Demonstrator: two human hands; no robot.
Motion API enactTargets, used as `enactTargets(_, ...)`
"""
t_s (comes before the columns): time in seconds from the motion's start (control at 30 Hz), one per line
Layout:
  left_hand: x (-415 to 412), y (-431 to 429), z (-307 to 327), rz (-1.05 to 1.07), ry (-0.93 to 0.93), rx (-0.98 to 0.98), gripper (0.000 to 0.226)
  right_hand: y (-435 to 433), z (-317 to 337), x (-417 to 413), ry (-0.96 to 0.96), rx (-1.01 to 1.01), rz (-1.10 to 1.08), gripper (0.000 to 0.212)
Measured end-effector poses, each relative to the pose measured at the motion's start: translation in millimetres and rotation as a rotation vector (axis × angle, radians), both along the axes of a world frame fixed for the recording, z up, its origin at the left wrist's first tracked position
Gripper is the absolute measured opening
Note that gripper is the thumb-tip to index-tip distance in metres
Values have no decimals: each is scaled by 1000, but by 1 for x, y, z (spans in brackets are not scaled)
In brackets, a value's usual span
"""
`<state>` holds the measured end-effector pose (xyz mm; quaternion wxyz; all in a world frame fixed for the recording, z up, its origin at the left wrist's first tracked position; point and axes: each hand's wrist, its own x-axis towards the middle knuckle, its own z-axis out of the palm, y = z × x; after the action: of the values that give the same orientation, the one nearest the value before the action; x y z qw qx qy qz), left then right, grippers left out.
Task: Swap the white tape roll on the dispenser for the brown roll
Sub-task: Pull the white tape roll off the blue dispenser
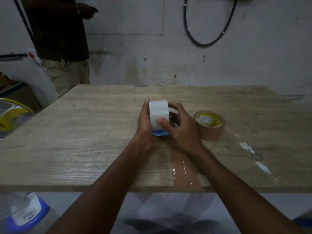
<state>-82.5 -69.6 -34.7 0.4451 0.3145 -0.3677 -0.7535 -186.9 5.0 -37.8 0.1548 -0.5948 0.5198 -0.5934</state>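
The white tape roll (158,112) stands on edge at the middle of the wooden table (84,141), sitting in a blue dispenser (160,133) of which only a small lower part shows. My left hand (145,122) holds the roll's left side, fingers up along it. My right hand (179,127) grips it from the right, thumb pressed on the roll's front face and fingers curled behind. The brown roll (210,124) lies flat on the table just right of my right hand, with a yellow-printed core.
A strip of clear tape (184,173) is stuck on the table near its front edge. A person (60,39) stands at the table's far left corner. A yellow fan (11,115) is left of the table; a blue-lidded container (25,215) sits below.
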Motion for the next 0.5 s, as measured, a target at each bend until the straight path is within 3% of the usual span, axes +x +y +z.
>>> enactTargets(0.23,0,0,-1,18,-20,-54,63,-1,-3,1,78,16,-93,43)
enactTargets(0.37,0,5,1,24,-39,-102,58,2,-2,2,35,58,-18,25)
enactTargets(0.5,0,10,4,18,-73,-112,55,7,-3,0,25,26,50,28)
